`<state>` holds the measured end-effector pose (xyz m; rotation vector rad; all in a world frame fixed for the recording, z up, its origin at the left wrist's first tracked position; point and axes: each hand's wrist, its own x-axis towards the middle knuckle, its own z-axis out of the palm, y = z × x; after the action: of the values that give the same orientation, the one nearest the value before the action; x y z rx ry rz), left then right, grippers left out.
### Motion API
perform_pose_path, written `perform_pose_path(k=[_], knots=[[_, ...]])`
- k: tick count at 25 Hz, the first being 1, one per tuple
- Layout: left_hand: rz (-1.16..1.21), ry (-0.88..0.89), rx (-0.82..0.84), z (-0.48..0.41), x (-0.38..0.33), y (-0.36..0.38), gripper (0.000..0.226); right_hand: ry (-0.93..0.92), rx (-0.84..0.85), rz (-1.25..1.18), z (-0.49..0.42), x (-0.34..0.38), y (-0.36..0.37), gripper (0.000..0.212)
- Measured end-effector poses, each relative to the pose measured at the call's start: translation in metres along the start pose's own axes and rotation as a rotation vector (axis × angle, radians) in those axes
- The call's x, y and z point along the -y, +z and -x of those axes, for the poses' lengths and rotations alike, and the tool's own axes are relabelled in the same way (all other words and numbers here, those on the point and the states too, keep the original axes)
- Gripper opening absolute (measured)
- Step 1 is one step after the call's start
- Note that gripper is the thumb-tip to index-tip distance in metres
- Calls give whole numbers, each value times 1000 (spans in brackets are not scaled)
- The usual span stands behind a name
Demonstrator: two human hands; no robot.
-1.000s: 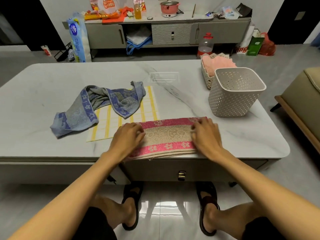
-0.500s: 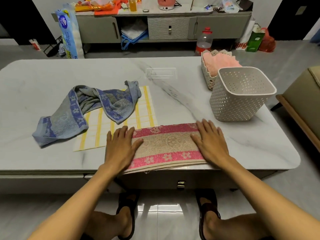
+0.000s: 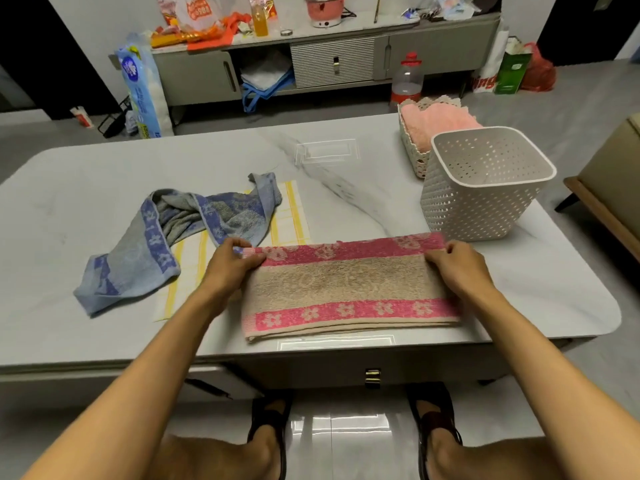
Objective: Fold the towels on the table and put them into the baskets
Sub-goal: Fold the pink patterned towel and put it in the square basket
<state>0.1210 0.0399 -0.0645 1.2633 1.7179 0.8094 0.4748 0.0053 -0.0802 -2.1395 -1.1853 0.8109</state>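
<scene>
A pink and beige towel (image 3: 346,289) lies folded lengthwise near the front edge of the marble table (image 3: 86,174). My left hand (image 3: 230,263) pinches its far left corner, and my right hand (image 3: 457,265) pinches its far right corner. A crumpled blue towel (image 3: 166,237) lies to the left, partly over a flat white towel with yellow stripes (image 3: 294,216). A tall white perforated basket (image 3: 481,185) stands at the right, with nothing visible inside. Behind it a small lace-edged basket (image 3: 412,147) holds a folded pink towel (image 3: 436,121).
A low grey cabinet (image 3: 433,53) with clutter on top stands beyond the table. A plastic bottle (image 3: 405,81) and bags sit on the floor near it. A beige seat (image 3: 613,188) is at the right. My legs and sandals show below the table's front edge.
Both hands lay flat on the pink towel's ends before. They have slid to its far corners and now pinch them. The camera has tilted down and nearer.
</scene>
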Motion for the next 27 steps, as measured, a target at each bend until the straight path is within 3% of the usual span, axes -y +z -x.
perform_pose_path(k=[2, 5, 6, 8, 11, 16, 18, 20, 22, 25, 27], knots=[[-166, 85, -135, 1, 6, 22, 41, 1, -49, 30, -1, -11, -12, 23], [-594, 436, -251, 9, 10, 55, 52, 22, -53, 81, 3, -26, -19, 23], [-688, 559, -169, 11, 5, 66, 59, 24, -37, 85, 4, -27, -20, 29], [-790, 686, 157, 10, -9, 84, 80, 52, 9, 126, 6, -26, -22, 43], [-959, 617, 538, 5, -25, 104, 107, 97, 70, 162, 5, -26, -24, 41], [-1112, 557, 617, -5, -28, 109, 129, 132, 245, -545, 18, -5, -33, 18], [-1130, 559, 603, -3, -28, 111, 131, 102, 305, -668, 27, 19, -37, 14], [-1033, 563, 576, 4, -28, 105, 130, 40, 357, -710, 38, 51, -36, 10], [-676, 490, 451, 11, -27, 85, 115, -18, 403, -717, 44, 85, -29, 10], [68, 192, 186, 7, -17, 36, 47, -89, 478, -588, 50, 131, 3, 27], [261, -4, 144, 4, -4, 12, 23, -130, 539, -441, 60, 154, 40, 29]])
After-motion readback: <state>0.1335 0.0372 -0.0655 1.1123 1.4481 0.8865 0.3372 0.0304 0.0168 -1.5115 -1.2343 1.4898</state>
